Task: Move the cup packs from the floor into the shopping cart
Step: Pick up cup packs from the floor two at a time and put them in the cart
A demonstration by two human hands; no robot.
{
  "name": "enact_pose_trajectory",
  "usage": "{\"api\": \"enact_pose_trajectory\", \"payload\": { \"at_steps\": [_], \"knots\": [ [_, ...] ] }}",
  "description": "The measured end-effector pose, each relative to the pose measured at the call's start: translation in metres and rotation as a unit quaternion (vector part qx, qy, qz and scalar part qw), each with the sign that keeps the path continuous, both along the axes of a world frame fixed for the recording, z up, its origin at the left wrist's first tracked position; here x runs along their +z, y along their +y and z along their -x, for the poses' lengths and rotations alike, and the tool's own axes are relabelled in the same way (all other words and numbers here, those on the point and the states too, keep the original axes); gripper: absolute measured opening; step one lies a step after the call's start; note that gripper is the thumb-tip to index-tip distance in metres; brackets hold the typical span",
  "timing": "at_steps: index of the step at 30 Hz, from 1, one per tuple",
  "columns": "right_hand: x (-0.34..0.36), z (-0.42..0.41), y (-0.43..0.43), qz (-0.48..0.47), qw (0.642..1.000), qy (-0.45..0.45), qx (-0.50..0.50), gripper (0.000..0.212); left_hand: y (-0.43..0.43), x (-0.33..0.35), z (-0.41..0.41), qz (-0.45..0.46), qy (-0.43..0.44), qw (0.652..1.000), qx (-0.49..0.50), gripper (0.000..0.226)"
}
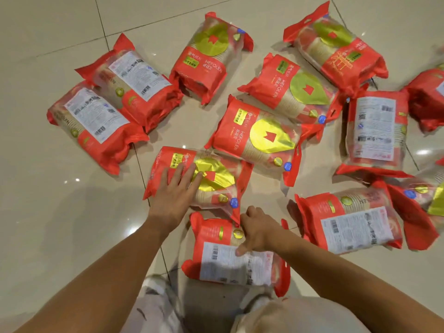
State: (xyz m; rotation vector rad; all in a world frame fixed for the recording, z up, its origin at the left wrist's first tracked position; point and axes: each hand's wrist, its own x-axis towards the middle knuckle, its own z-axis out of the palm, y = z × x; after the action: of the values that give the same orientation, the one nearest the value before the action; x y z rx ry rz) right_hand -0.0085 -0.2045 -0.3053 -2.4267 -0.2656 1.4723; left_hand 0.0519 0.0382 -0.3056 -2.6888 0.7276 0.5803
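our left hand [176,193] lies spread flat on the gold-leaf cup pack [216,179] at mid frame; our right hand [258,230] curls over the far edge of the label-up cup pack [228,265] at lower centre, thumb on its label. more cup packs [257,135] cover the tiled floor [48,212]; no shopping cart is visible. we should hook fingers under each soft pack before lifting, so it does not slip.
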Motion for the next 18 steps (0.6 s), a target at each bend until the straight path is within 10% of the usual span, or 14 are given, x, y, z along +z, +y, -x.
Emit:
{"api": "enact_pose_trajectory", "payload": {
  "at_steps": [6, 14, 18],
  "knots": [
    [-0.001, 0.006, 0.009, -0.012, 0.996, 0.090, 0.003, 0.091, 0.001, 0.003, -0.022, 0.008, -0.013, 0.999, -0.049, 0.083],
    [0.153, 0.003, -0.018, 0.024, 0.994, -0.061, -0.086, 0.084, 0.015, 0.175, -0.015, 0.032, 0.062, 0.984, 0.162, 0.072],
    [0.295, -0.005, -0.037, -0.029, 0.952, -0.059, -0.299, 0.069, 0.040, 0.322, 0.004, 0.215, 0.129, 0.845, 0.472, 0.072]
  ]
}}
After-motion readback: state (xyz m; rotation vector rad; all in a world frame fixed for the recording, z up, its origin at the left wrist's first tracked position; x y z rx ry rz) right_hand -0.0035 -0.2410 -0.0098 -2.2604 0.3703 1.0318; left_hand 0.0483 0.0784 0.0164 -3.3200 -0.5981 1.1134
